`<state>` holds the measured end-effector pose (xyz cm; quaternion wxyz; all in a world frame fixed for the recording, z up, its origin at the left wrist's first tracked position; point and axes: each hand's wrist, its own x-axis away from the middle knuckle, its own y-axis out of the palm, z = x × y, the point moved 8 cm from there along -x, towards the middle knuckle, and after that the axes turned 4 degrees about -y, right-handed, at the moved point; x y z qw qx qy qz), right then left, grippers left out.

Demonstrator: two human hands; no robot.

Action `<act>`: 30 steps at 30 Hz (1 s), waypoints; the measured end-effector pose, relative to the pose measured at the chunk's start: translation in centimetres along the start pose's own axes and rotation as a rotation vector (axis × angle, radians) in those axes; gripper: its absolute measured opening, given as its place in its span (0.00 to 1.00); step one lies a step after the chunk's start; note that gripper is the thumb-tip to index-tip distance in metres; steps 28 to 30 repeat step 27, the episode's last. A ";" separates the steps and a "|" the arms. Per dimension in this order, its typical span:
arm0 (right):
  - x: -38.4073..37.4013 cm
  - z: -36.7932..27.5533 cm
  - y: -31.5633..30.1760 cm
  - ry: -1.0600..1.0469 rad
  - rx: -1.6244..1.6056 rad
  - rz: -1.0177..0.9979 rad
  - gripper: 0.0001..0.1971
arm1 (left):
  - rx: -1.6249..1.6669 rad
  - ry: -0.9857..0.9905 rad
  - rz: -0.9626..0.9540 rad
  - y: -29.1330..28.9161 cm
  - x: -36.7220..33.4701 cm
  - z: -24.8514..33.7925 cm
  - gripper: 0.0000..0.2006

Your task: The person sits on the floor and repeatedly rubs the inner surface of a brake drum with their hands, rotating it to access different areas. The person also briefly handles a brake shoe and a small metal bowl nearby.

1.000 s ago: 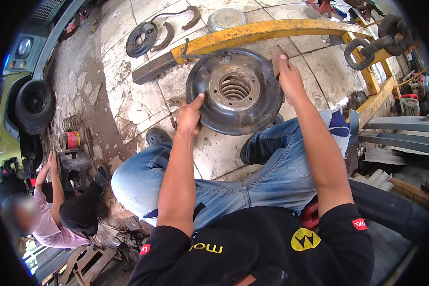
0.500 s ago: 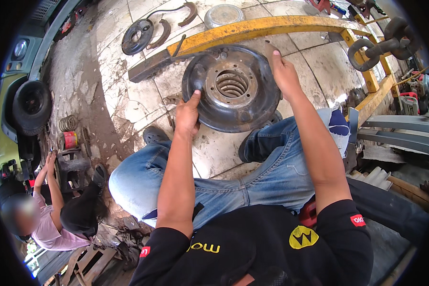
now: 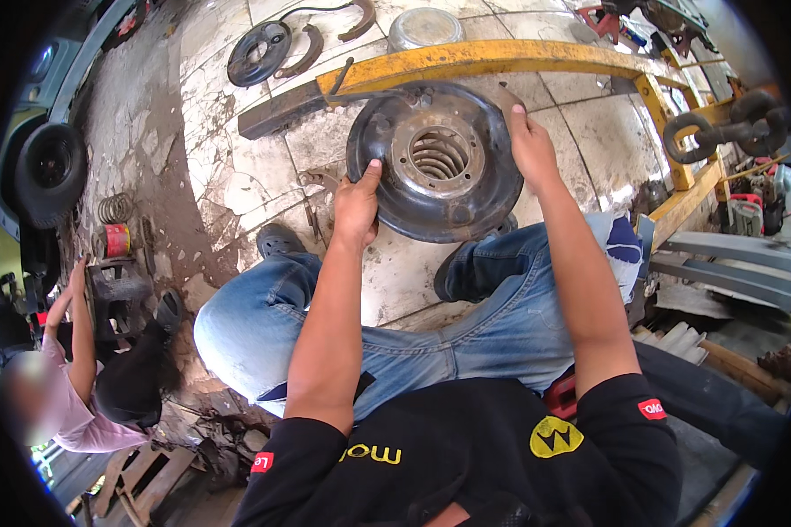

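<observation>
My left hand [image 3: 356, 209] gripping the rusty brake drum's [image 3: 435, 162] near-left rim, my right hand [image 3: 532, 149] clasping its right rim, drum tilted over tiled floor [image 3: 237, 176], yellow beam [image 3: 501, 60] just behind

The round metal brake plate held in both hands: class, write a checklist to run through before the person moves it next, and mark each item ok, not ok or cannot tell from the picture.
1. Left hand grips the left rim of the brake plate, thumb on its face: ok.
2. Right hand grips the right rim: ok.
3. Plate held off the tiled floor, above the knees: ok.
4. Plate clear of the yellow steel frame behind it: cannot tell, its top edge overlaps the beam.
5. Feet out from under the plate: not ok, the dark shoe sits below its lower edge.
6. Other person at a distance: ok, at the far left.
</observation>
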<state>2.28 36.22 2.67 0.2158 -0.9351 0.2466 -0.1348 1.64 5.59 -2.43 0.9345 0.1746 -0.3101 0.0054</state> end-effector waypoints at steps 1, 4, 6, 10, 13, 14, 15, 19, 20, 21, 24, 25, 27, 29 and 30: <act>0.0 0.2 0.1 -0.006 0.000 -0.002 0.32 | 0.026 -0.005 -0.020 0.1 -0.1 0.0 0.21; -0.4 0.5 0.5 -0.005 -0.013 -0.005 0.33 | 0.198 -0.114 -0.148 0.6 -0.6 -0.9 0.21; -0.3 0.5 0.8 0.010 -0.034 -0.018 0.33 | 0.224 -0.116 -0.121 0.4 -0.6 -0.9 0.21; -1.0 1.6 0.1 0.047 -0.131 0.020 0.33 | -0.071 -0.034 -0.067 0.2 -1.0 0.3 0.22; -1.1 0.1 -0.2 0.014 -0.252 0.043 0.32 | 0.048 0.062 -0.076 0.8 -0.1 2.2 0.23; -0.7 -1.0 -0.3 -0.005 -0.297 0.043 0.32 | 0.056 0.072 -0.073 0.7 0.4 2.8 0.24; -0.7 -2.1 -0.3 -0.026 -0.366 0.011 0.32 | 0.083 0.091 -0.060 0.7 0.9 3.5 0.24; 0.7 -5.2 0.1 -0.011 -0.607 -0.012 0.33 | 0.173 0.305 -0.018 1.2 2.5 9.3 0.23; 0.7 -5.4 0.0 0.012 -0.588 0.004 0.34 | 0.196 0.373 -0.001 1.1 3.2 10.5 0.23; 0.9 -5.2 0.0 0.049 -0.573 0.019 0.34 | 0.117 0.430 0.013 0.7 3.9 12.0 0.22; -0.6 -5.0 -0.9 -0.034 -0.609 -0.080 0.35 | -0.099 0.705 0.110 -1.1 5.7 17.2 0.20; 0.0 -4.6 -1.1 -0.031 -0.609 -0.060 0.34 | -0.201 0.684 0.210 -1.2 7.4 18.7 0.20; 0.0 -6.3 -1.7 -0.069 -0.617 -0.031 0.31 | -0.294 0.830 0.233 -2.3 8.3 20.8 0.24; 0.0 -6.3 -1.7 -0.069 -0.617 -0.031 0.31 | -0.294 0.830 0.233 -2.3 8.3 20.8 0.24; 0.0 -6.3 -1.7 -0.069 -0.617 -0.031 0.31 | -0.294 0.830 0.233 -2.3 8.3 20.8 0.24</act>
